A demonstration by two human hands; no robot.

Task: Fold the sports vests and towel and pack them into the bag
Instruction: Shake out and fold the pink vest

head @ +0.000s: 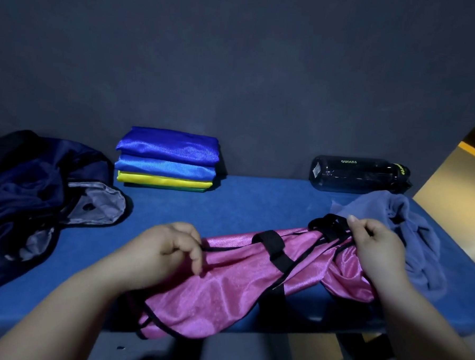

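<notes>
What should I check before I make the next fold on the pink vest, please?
1. Left hand grips the pink vest at its hem: ok.
2. Right hand pinches the strap end: ok.
3. Pink vest lies flat on the table: not ok, it is bunched and hangs over the near edge.
4. Stack of folded vests is tidy and ready for one more: ok.
5. Bag is open: ok, its grey lining shows; how much room is inside, cannot tell.
6. Towel is folded: not ok, it lies crumpled beside the right hand.
</notes>
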